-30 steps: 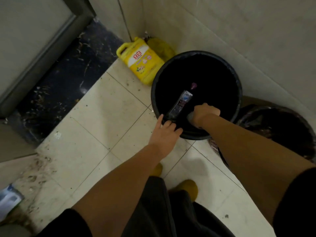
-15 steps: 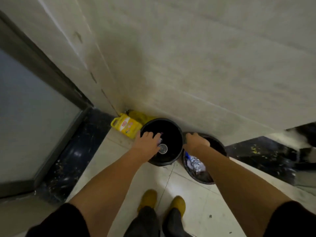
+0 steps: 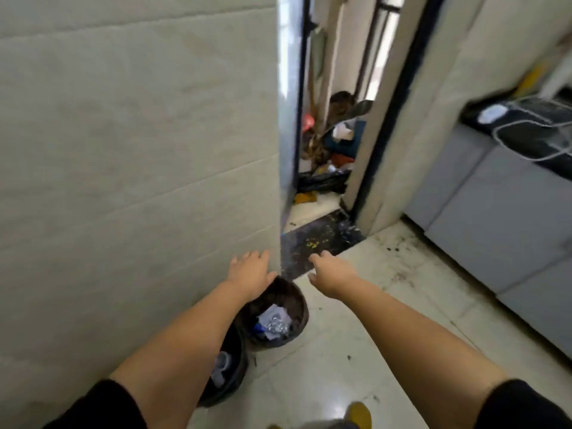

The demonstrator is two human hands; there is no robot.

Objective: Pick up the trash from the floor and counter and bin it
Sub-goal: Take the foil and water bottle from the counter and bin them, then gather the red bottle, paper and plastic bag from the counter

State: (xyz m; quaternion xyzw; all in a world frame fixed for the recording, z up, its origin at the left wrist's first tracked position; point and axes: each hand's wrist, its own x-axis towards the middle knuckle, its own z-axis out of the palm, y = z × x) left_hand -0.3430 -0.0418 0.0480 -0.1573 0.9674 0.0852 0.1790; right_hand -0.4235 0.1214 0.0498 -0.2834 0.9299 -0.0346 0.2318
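Note:
Two dark round bins stand on the floor against the tiled wall. The farther bin (image 3: pixel 298 308) holds crumpled paper and a plastic bottle (image 3: pixel 274 324). The nearer bin (image 3: pixel 235 366) is mostly covered by my left forearm and shows a clear bottle inside. My left hand (image 3: pixel 251 274) hovers above the farther bin's rim, fingers spread, holding nothing. My right hand (image 3: pixel 331 273) is stretched out over the floor to the right of the bins, fingers apart and empty.
A doorway with a dark threshold (image 3: pixel 322 241) opens ahead onto a cluttered room with bags and rubbish (image 3: pixel 328 162). Grey cabinets (image 3: pixel 501 224) under a dark counter (image 3: pixel 523 131) run along the right. Dirt specks lie on the pale tiled floor (image 3: pixel 399 274).
The view has swung right from the bins to the doorway. Both hands have lifted off the bin rims and now hang open; the yellow jug has left the view.

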